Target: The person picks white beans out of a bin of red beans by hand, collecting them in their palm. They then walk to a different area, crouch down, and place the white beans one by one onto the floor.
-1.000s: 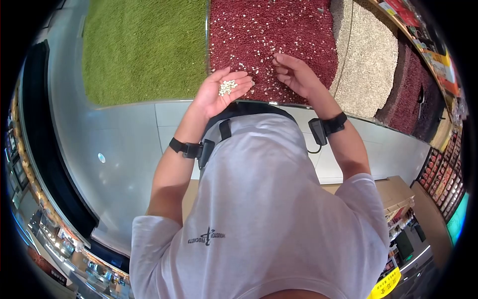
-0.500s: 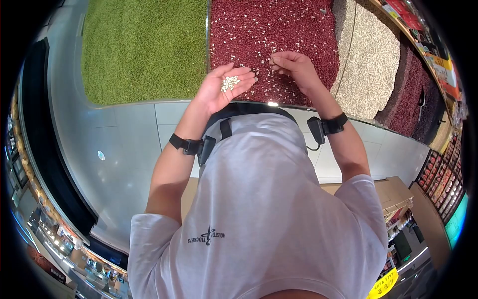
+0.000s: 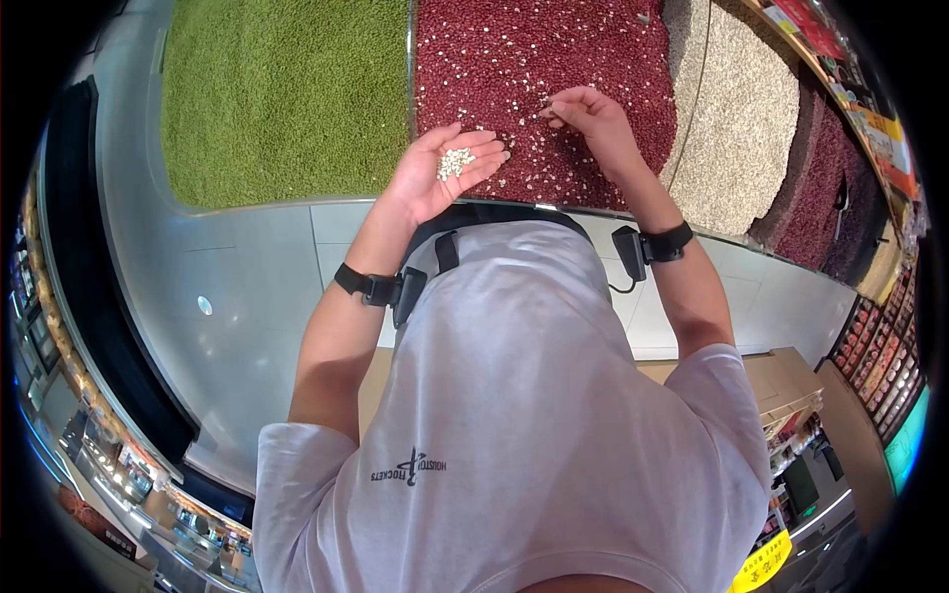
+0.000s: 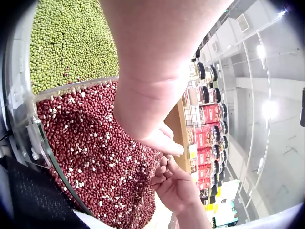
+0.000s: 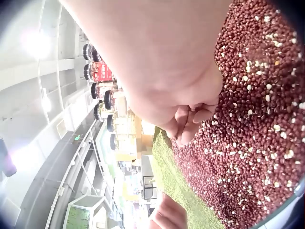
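White beans (image 3: 455, 163) held on open left hand (image 3: 425, 186) near bin's front edge (image 3: 583, 209); right hand (image 3: 603, 133) narrowed above red beans (image 3: 494, 69), contents unclear; spillage possible if left hand is tilted

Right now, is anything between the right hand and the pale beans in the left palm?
Only the outstretched fingers of the left hand, and they leave the palm uncovered. The pale beans lie open to view, and nothing else visible stands between them and the right hand.

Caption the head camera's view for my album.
Small white kernels rest in an open left hand, right hand nearby, over dark red beans.
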